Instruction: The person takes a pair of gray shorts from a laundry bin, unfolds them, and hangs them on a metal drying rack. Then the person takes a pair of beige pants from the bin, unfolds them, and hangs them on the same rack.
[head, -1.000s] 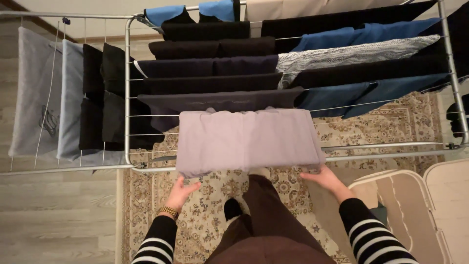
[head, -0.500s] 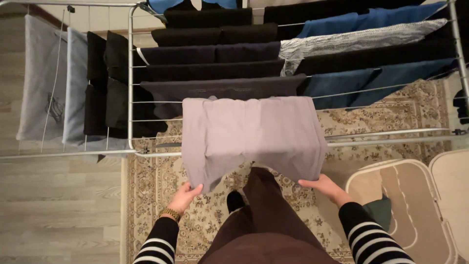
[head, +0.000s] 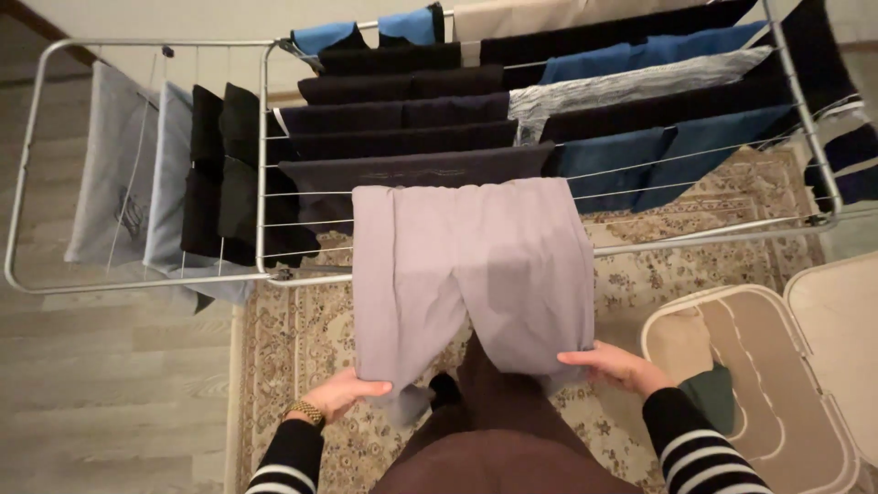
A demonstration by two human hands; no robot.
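Note:
A lilac pair of trousers [head: 471,270] hangs over the front wires of a metal drying rack [head: 265,174], its two legs pulled down toward me. My left hand [head: 340,393] grips the hem of the left leg, a gold watch on its wrist. My right hand [head: 615,366] grips the hem of the right leg. Both sleeves are black with white stripes. Dark brown trousers on my own legs fill the bottom middle, partly behind the lilac cloth.
Black, navy, blue and grey garments fill the rack's other wires [head: 512,119]; grey tops hang on its left wing [head: 119,165]. A beige laundry basket [head: 732,348] with a green item stands at right. A patterned rug [head: 302,348] lies underneath, wood floor at left.
Both hands have drawn the lilac trousers' hems down and toward me, so more cloth hangs off the rack's front. The view has shifted slightly.

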